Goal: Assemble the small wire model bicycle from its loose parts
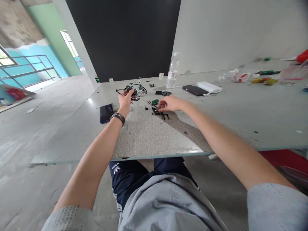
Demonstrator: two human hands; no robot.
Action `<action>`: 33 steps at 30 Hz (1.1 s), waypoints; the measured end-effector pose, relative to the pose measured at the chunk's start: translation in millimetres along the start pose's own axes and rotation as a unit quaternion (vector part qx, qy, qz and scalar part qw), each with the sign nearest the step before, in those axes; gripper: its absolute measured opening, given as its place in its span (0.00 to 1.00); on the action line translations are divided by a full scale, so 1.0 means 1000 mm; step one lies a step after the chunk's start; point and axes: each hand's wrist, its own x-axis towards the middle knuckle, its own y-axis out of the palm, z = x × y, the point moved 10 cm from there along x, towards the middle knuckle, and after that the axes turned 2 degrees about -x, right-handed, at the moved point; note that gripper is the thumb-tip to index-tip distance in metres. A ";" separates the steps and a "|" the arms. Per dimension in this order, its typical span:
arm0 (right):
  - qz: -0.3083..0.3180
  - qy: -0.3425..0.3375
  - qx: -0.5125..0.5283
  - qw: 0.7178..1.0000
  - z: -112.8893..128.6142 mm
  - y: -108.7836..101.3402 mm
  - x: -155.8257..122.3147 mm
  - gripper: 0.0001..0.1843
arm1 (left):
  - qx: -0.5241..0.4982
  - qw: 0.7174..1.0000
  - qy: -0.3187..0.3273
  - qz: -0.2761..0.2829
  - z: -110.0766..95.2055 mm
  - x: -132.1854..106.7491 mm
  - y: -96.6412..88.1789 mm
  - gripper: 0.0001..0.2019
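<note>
Bike model (134, 91) gripped by left hand (125, 100); right hand (169, 103) pinches black parts (158, 113) on grey table (228, 109).

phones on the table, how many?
2. One dark phone lies just left of the left hand, by the wrist. A second phone lies farther back, right of the bottle, beside a white pouch. Clutter at far right could hide more.
</note>
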 end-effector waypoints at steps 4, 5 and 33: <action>-0.008 -0.047 0.026 0.999 0.025 0.008 0.001 0.14 | 0.005 1.000 0.005 0.006 0.001 0.002 0.001 0.08; -0.009 -0.064 0.033 0.997 0.032 0.010 0.001 0.16 | 0.007 1.000 0.007 0.005 0.001 0.002 0.000 0.08; 0.103 -0.046 0.050 0.992 0.003 -0.011 -0.014 0.24 | 0.031 1.000 0.001 0.005 -0.001 0.000 0.001 0.07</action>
